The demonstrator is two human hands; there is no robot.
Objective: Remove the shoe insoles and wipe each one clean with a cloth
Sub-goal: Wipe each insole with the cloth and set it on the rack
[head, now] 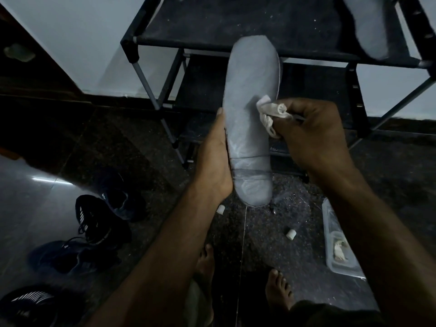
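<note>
- My left hand (pixel 213 159) grips the insole (pixel 251 119) along its left edge, near the heel end, and holds it up in front of me over the floor, toe end pointing away toward the rack (pixel 259 27).
- My right hand (pixel 313 135) pinches a bunched white cloth (pixel 271 113); the cloth's tip touches the insole about mid-length, right side.
- Judgement: wiping is mid-way. Pale streaks show near the heel; the toe end looks even grey, though the light is dim.
- To do it well: brace the back of the insole with my left fingers so it does not flex, and stroke lengthwise from toe to heel with a flatter pad of cloth, since only a small tip makes contact now.
- A second insole (pixel 368 27) lies on the rack's top shelf, right corner.
- Dark shoes (pixel 99 218) sit on the floor at left, well apart.
- A clear tray (pixel 330 232) lies by my right forearm; two small white rolls (pixel 291 234) lie on the floor below the insole.
- Nothing blocks the stroke; my bare feet are near the rolls, a tread risk.
</note>
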